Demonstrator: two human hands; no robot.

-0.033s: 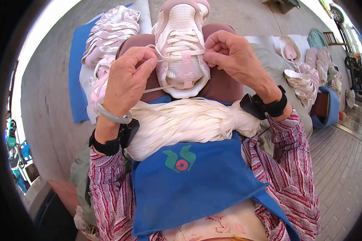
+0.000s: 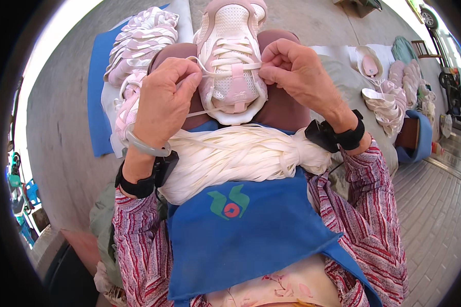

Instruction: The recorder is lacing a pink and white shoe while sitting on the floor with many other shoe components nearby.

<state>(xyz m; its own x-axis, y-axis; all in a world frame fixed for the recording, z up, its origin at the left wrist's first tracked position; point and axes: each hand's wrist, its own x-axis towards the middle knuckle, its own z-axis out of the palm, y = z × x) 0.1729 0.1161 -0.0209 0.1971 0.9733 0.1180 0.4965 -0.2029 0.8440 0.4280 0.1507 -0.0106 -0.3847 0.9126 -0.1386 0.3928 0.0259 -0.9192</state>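
Note:
A white and pink shoe upper, partly laced, rests across my thighs with its heel opening toward me. Flat cream shoelace crosses its front in several rows. At the upper's left edge, my left hand is closed in a pinch on a loop of that lace. My right hand pinches at the right eyelet edge, where the lace comes out; its fingertips partly hide the lace there. On my lap, between my wrists, lies a thick bundle of cream laces.
Stacked shoe uppers lie to the left on a blue sheet. More uppers are at the right, near a blue stool-like object. A blue apron covers my front. Black devices are strapped on both wrists.
My left wrist has shifted very slightly to the right. The right hand, the upper and the lace look the same.

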